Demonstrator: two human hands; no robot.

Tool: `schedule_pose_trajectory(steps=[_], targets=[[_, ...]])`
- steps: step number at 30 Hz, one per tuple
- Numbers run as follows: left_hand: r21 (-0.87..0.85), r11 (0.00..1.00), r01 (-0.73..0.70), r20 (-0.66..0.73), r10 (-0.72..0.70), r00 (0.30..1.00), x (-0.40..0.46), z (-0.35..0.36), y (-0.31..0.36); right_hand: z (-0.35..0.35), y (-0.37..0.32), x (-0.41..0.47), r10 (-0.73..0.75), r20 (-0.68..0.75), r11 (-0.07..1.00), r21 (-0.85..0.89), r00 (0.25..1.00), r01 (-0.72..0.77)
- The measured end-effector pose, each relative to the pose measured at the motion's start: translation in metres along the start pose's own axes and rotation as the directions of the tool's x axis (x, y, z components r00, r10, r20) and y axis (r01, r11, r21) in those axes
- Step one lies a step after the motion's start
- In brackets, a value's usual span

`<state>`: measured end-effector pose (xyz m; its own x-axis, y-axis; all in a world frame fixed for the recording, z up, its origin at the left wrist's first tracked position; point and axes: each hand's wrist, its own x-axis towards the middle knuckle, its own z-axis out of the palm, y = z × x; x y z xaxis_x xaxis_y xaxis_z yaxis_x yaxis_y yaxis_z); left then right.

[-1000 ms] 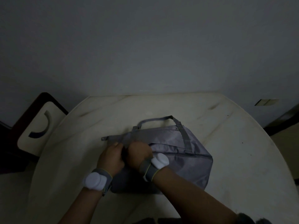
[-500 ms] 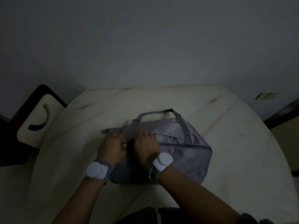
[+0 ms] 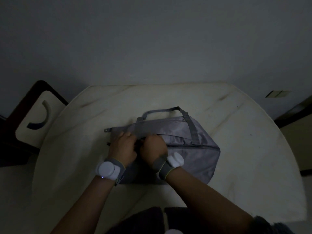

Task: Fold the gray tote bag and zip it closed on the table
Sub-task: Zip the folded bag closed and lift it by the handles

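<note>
Change: both hands drawn closer together at the bag's left half, knuckles nearly touching; bag unmoved.
Bag [image 3: 190, 149]: gray tote, lying flat at the middle of the table [image 3: 244, 149], left end folded over into a narrow flap with a small tab at its tip.
Contents: hidden; nothing seen inside, mouth not visible.
Handle [image 3: 160, 111]: 1 strap loop lying on the table past the bag's far edge; 2nd strap running down the bag's face.
Left hand [image 3: 122, 147]: on the bag's left part, fingers curled together and pinched on fabric near the zipper line; exact hold too dark to tell.
Right hand [image 3: 153, 146]: just beside the left, fingers bent tight onto the same seam; whether on a zipper pull, cannot tell.
Wrists: 1 white round device on a gray band each.
Chair [image 3: 32, 119]: left of the table, apart from it.
</note>
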<state>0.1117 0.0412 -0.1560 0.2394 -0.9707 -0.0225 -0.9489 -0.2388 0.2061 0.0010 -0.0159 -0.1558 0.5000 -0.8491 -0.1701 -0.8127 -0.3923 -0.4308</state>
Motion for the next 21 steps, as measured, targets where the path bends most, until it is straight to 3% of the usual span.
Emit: schedule_pose_trajectory(steps=[3,8,15,21], targets=[[-0.008,1.000,-0.007,-0.007,0.007,1.000,0.000,0.001,-0.001,-0.008,-0.005,0.002,0.044,0.042,0.998,-0.055,0.998,-0.041],[-0.067,0.997,-0.038,-0.033,0.036,0.999,0.000,0.008,-0.004,-0.022,-0.001,0.009,0.045,0.180,0.996,0.063,0.983,-0.057],[-0.035,0.999,0.029,0.071,-0.027,0.997,0.008,0.008,0.008,-0.021,0.000,-0.004,0.055,0.079,0.998,0.003,0.995,-0.055],[-0.115,0.992,0.043,-0.029,-0.047,0.998,0.000,0.012,-0.002,-0.038,0.036,-0.004,0.145,0.105,0.989,-0.001,0.984,-0.146]])
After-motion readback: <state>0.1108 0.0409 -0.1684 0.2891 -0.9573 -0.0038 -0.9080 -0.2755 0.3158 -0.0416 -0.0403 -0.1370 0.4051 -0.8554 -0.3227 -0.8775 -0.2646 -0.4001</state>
